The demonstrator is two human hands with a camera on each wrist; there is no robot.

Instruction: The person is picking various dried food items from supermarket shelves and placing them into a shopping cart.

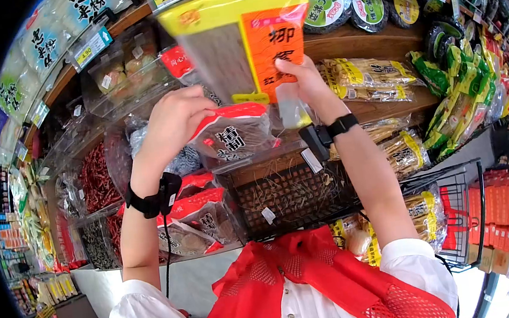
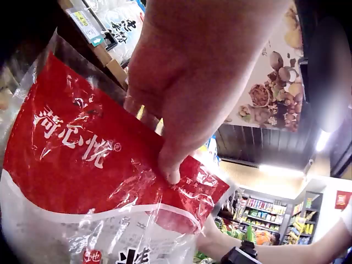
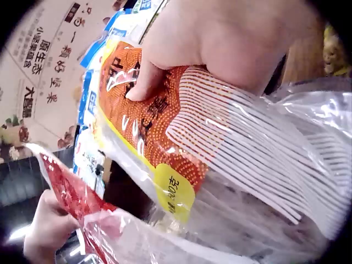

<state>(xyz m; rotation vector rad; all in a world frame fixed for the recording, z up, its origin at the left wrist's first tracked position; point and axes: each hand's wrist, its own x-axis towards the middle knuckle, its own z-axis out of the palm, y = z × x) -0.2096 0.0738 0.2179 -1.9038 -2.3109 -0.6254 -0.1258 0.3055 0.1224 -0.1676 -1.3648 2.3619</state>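
My left hand (image 1: 179, 120) pinches the top edge of a clear bag with a red header (image 1: 236, 131); in the left wrist view the thumb presses on the red part (image 2: 82, 137) of that bag. My right hand (image 1: 308, 82) grips a larger yellow-edged bag with an orange label (image 1: 274, 48), held up higher and to the right. In the right wrist view the thumb of the right hand (image 3: 209, 49) lies across the orange label (image 3: 148, 115), and the red-topped bag (image 3: 71, 187) is beside it. The far-side fingers of both hands are mostly hidden.
Below the hands, a dark bin (image 1: 286, 196) holds loose stalks, beside more red-topped bags (image 1: 202, 217). Dried chillies (image 1: 98, 175) fill a bin at the left. Yellow-labelled packs (image 1: 376, 75) lie on the right shelf. A black shopping cart (image 1: 482, 209) stands at the lower right.
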